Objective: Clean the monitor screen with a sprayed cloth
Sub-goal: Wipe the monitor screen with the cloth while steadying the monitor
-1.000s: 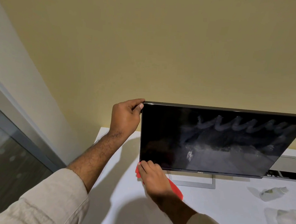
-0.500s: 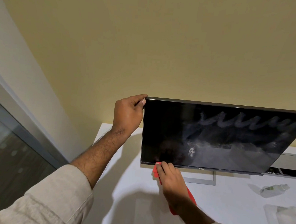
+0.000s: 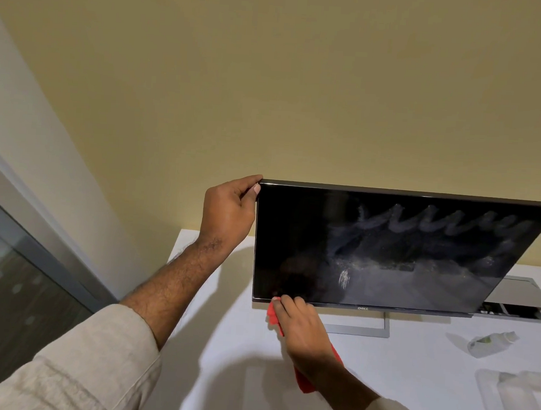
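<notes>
A black monitor (image 3: pixel 386 250) stands on a white table (image 3: pixel 229 345), its dark screen streaked with pale smears across the middle and right. My left hand (image 3: pixel 227 215) grips the monitor's top left corner, thumb on the front edge. My right hand (image 3: pixel 302 330) holds a red cloth (image 3: pixel 304 381) against the bottom bezel near the lower left corner. The cloth shows beside my fingers and trails under my wrist.
A small spray bottle (image 3: pixel 488 343) lies on the table to the right. A clear plastic tray (image 3: pixel 516 407) sits at the lower right edge. The silver stand base (image 3: pixel 359 330) sits under the monitor. A yellow wall stands behind, a glass panel (image 3: pixel 11 284) to the left.
My right hand with the cloth slid right along the bottom edge from the lower left corner. The left hand kept its grip on the top corner.
</notes>
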